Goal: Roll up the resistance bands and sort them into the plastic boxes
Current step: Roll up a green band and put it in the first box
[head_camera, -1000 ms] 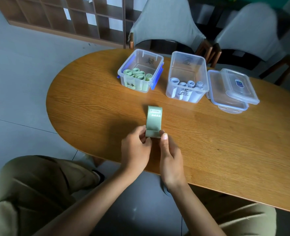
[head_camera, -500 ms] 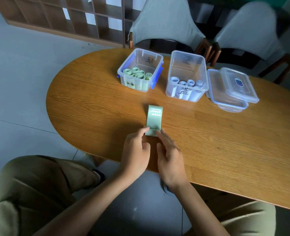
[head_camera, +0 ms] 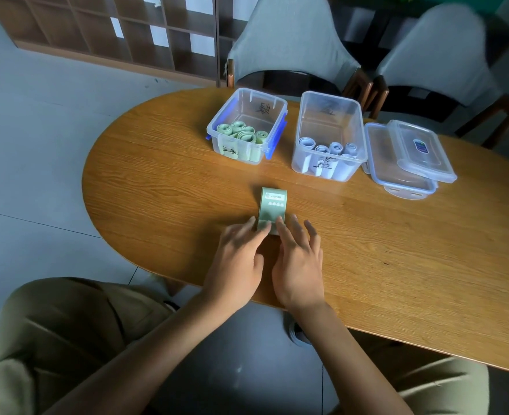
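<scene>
Item: flat pale-green rubber resistance band (head_camera: 272, 206), half rolled, on the oval wooden table (head_camera: 157, 181).

Long axis runs straight away from the person toward the boxes; rolled near end lies under the fingertips of both hands. Left hand (head_camera: 238, 259) and right hand (head_camera: 299, 265): side by side, fingers straight and spread, pressing the roll, equally near. Destination, by judgement: clear plastic box with blue clips (head_camera: 217, 136), holding green rolls, far left; clear box of pale-blue rolls (head_camera: 296, 163) beside it.
</scene>
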A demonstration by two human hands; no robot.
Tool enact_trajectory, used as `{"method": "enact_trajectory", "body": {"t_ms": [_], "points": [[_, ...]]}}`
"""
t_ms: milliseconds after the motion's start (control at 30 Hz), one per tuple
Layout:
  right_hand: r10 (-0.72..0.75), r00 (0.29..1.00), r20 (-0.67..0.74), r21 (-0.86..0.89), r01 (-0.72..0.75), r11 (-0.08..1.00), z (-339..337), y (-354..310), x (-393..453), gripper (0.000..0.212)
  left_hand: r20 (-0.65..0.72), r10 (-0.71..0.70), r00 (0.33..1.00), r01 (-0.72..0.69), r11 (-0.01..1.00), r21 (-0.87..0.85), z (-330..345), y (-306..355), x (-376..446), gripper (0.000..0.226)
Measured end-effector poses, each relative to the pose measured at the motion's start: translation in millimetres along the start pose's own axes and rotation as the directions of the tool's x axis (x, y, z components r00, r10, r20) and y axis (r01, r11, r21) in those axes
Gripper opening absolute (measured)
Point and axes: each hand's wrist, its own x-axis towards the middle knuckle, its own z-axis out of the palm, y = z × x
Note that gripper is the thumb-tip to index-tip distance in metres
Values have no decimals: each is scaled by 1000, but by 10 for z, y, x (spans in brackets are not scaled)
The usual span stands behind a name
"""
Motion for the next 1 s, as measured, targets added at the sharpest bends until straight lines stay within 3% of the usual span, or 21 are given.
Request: {"method": "enact_trajectory", "body": {"t_ms": [200,367,633,833,1000], "points": [[-5,999,41,96,1,995,-5,96,183,59,47,-1,999,-6,989,146,40,1,144,65],[-44,997,-62,164,54,985,29,144,133,53,80,-12,997,-5,978,209,38,-43,303,64],[-55,996,-65,61,59,996,87,128,90,59,158,-65,985,31,978,209,46,-70,493,62],[-40,999,-11,23,40,999,19,112,208,67,92,-164,982,177,973,-151,23,-40,519,57],[-22,999,22,80,21,997,-31,43,336,73,176,-360,916,399,780,-483,-14,96,482,54]]}}
